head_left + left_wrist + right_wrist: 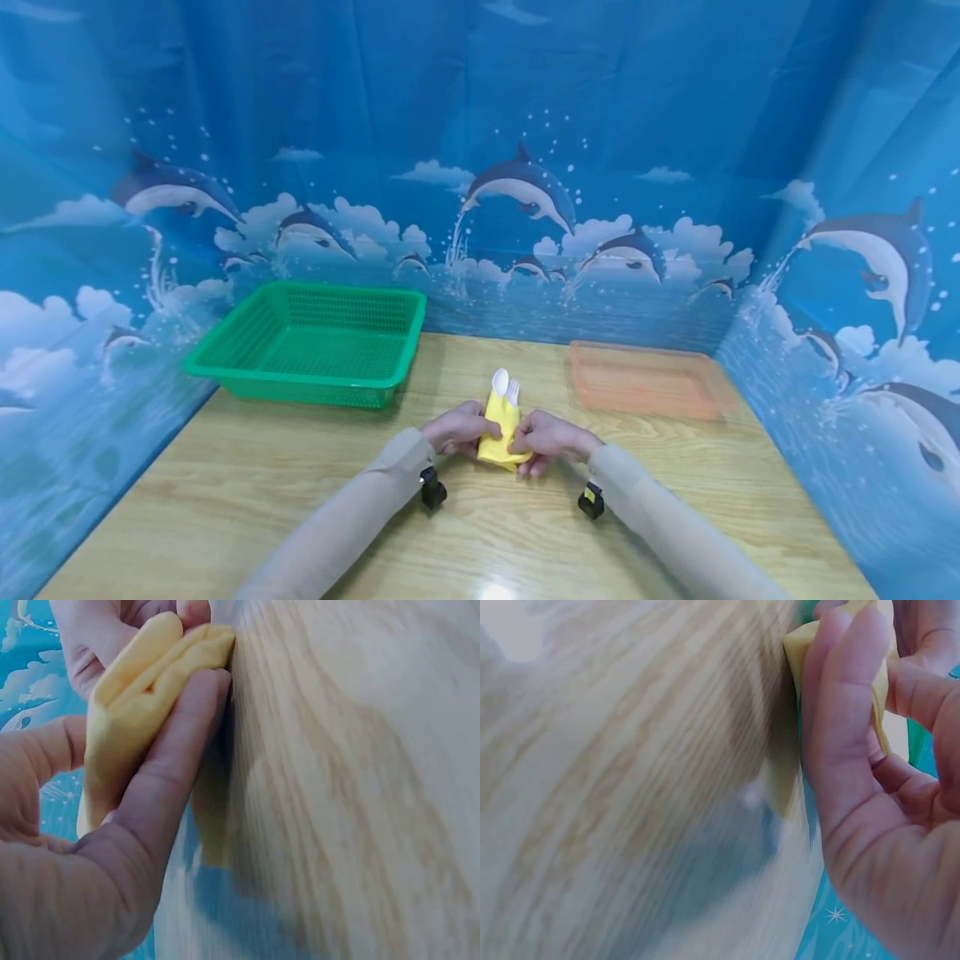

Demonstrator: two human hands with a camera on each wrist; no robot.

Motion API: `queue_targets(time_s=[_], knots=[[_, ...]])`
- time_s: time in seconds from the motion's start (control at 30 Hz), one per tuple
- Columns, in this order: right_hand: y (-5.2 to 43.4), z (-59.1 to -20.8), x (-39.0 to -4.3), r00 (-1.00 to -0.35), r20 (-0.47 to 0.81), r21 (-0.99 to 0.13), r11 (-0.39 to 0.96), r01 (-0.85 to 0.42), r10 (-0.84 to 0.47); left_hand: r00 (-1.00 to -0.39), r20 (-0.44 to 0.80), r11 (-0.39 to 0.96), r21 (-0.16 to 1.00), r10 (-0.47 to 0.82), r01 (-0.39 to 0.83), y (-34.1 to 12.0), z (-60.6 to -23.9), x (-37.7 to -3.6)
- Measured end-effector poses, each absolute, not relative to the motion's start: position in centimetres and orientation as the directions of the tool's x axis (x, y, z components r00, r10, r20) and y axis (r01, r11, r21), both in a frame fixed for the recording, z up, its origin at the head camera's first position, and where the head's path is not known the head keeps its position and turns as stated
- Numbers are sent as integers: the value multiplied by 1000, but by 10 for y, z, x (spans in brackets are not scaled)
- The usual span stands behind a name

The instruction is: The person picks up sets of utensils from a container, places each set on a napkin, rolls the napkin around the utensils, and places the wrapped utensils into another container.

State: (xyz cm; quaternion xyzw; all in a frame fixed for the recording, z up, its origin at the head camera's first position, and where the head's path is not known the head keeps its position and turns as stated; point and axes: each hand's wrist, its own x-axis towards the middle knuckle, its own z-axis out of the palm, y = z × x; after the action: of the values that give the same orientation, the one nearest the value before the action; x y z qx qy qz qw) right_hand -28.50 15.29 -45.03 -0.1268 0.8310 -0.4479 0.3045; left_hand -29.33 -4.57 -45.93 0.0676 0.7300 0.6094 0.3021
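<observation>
Both hands meet mid-table: the left hand and right hand pinch a folded yellow napkin between them (fingers curled round its sides). A white spoon and fork poke out its far end.

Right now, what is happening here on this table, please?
A person holds a yellow napkin with both hands, the left hand and right hand gripping it from each side on the wooden table. A white spoon and white fork stick out of its far end. A green basket stands at the far left, an orange tray at the far right.
</observation>
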Motion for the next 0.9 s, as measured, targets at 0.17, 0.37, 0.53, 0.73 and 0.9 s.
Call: queue_targets(time_s=[0.17, 0.37, 0.53, 0.73, 0.9], knots=[[150, -451, -284, -805, -370, -835, 545, 70, -464, -801, -356, 202, 934, 482, -294, -47, -460, -294], [144, -439, -281, -862, -284, -814, 581, -15, -421, -790, -296, 48, 946, 537, -322, -47, -459, -296], [141, -426, -281, -894, -197, -809, 581, -83, -403, -815, -245, -54, 946, 525, -319, -46, -453, -298], [140, -413, -281, -907, -141, -834, 542, -108, -397, -863, -193, -130, 950, 466, -283, -44, -449, -297], [138, -409, -280, -925, -99, -860, 500, -106, -366, -891, -149, -154, 960, 428, -234, -44, -448, -297]])
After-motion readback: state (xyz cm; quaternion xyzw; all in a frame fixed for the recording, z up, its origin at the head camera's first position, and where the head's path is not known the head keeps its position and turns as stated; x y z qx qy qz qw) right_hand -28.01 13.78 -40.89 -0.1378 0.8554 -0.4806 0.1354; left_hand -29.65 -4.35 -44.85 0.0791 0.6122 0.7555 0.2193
